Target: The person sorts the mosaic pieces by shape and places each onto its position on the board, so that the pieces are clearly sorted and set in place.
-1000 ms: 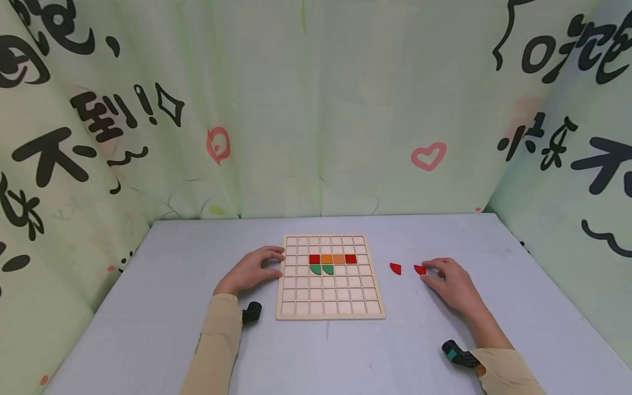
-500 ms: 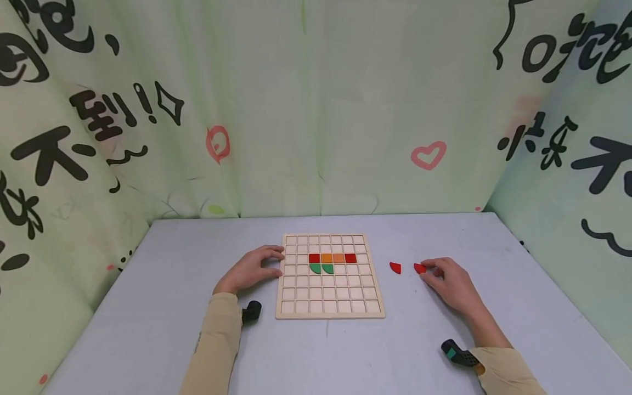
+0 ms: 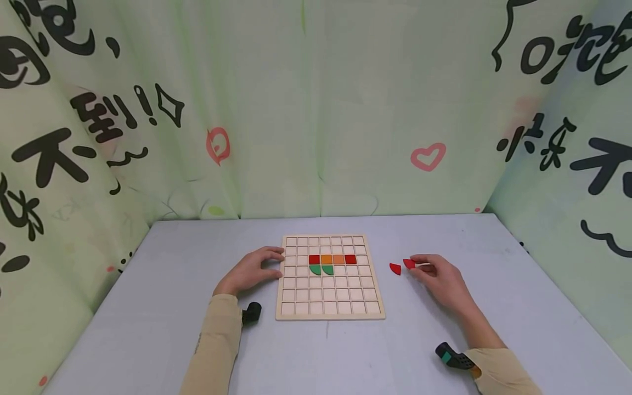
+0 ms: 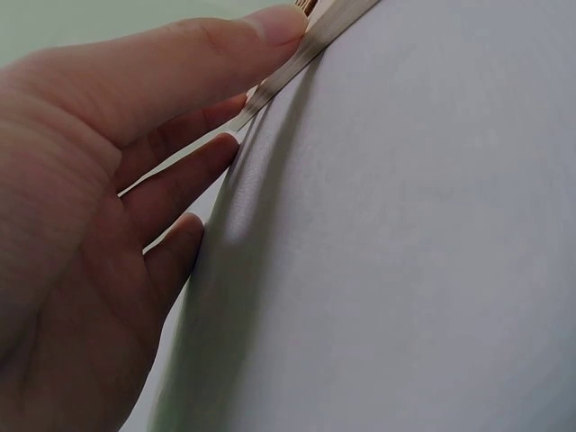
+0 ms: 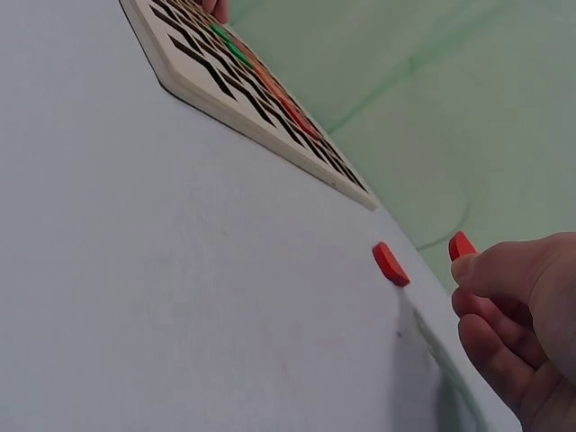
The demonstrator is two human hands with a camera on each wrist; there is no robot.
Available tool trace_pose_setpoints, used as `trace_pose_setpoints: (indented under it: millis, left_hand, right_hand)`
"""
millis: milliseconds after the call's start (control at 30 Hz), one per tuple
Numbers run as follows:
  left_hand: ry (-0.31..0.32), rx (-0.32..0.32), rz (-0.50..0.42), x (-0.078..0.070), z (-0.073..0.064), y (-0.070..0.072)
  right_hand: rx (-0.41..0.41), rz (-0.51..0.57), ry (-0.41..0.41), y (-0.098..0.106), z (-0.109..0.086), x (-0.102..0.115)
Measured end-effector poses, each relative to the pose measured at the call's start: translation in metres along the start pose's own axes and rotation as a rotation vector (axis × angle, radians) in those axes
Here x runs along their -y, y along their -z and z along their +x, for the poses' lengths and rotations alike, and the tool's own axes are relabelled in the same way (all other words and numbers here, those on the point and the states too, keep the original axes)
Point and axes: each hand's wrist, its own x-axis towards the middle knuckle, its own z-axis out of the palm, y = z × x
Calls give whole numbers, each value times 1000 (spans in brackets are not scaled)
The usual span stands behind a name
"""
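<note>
A wooden grid board (image 3: pixel 331 316) lies on the white table, with a row of red and orange squares and two green quarter-circle pieces (image 3: pixel 328 269) below them. At its left edge my left hand (image 3: pixel 253 269) rests, thumb and fingers apart and fairly straight; in the left wrist view the thumb (image 4: pixel 270 27) touches the board's edge. My right hand (image 3: pixel 439 277) pinches a red quarter-circle piece (image 3: pixel 408 264) between thumb and fingertips, lifted off the table in the right wrist view. Just left of it a second red quarter-circle piece (image 3: pixel 395 269) lies on the table, right of the board.
The white table (image 3: pixel 163 340) runs back to a pale green curtain (image 3: pixel 321 109) with black lettering and pink hearts, which also hangs at both sides. Black wrist cameras (image 3: pixel 252 312) sit on both forearms, under beige sleeves.
My right hand has lifted the red quarter-circle piece and moved it left, close to the other red piece. The left hand and the board stay where they were.
</note>
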Motion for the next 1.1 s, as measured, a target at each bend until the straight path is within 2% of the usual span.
trace_pose_setpoints:
  millis: [400, 767, 1100]
  left_hand:
    - [9, -3, 2, 0, 0, -1]
    - [-3, -6, 1, 2, 0, -1]
    - [12, -6, 8, 1, 0, -1]
  right_hand:
    - [63, 83, 98, -27, 18, 41]
    - [147, 192, -12, -48, 28, 64]
    - [200, 209, -57, -63, 32, 77]
